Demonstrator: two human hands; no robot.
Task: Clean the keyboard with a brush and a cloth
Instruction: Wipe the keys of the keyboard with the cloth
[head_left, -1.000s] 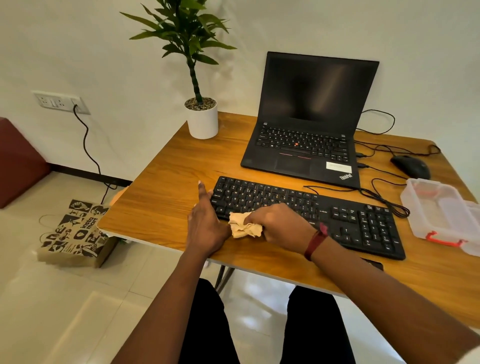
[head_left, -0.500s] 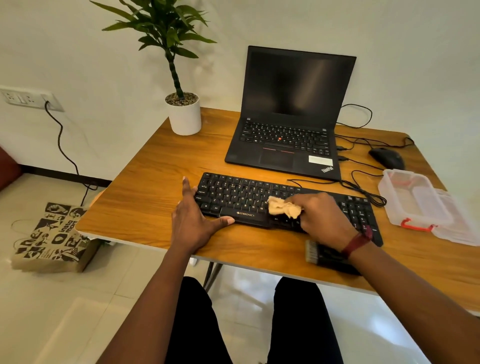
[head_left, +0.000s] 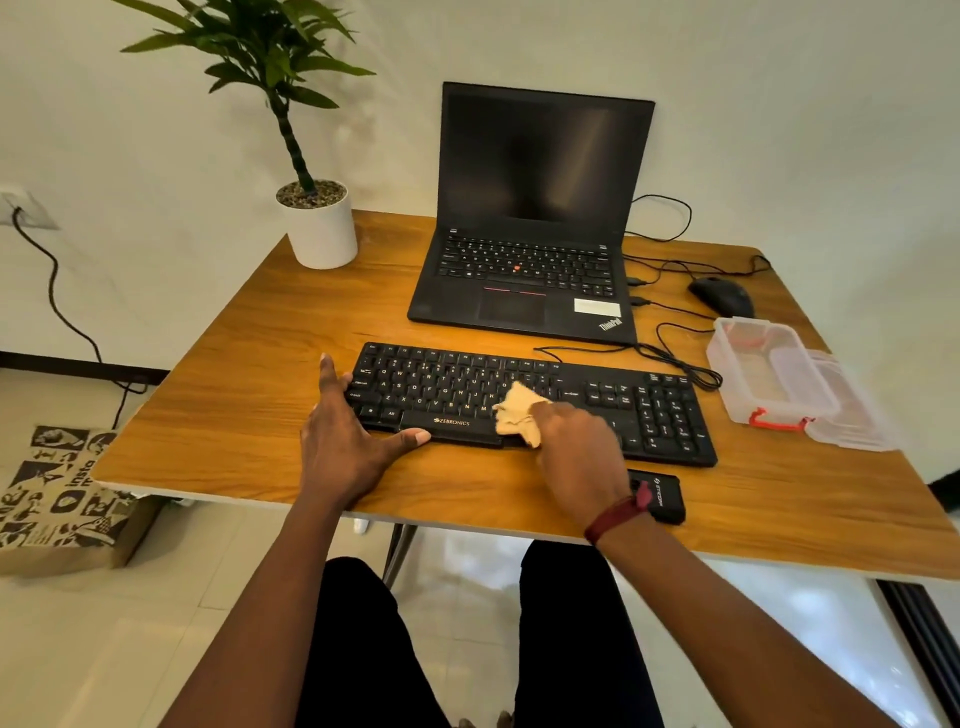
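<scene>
Left hand (head_left: 345, 447): spread flat, bracing the keyboard's (head_left: 441, 384) left end against sliding.
Right hand (head_left: 576, 452): bunches cloth (head_left: 518, 411), pressing it onto keys.

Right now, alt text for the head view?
A right hand holds a crumpled beige cloth on a black Zebronics keyboard while the left hand braces its left end, on a wooden table. Behind stand an open ThinkPad laptop and a potted plant; a mouse and clear plastic box lie to its right.
</scene>
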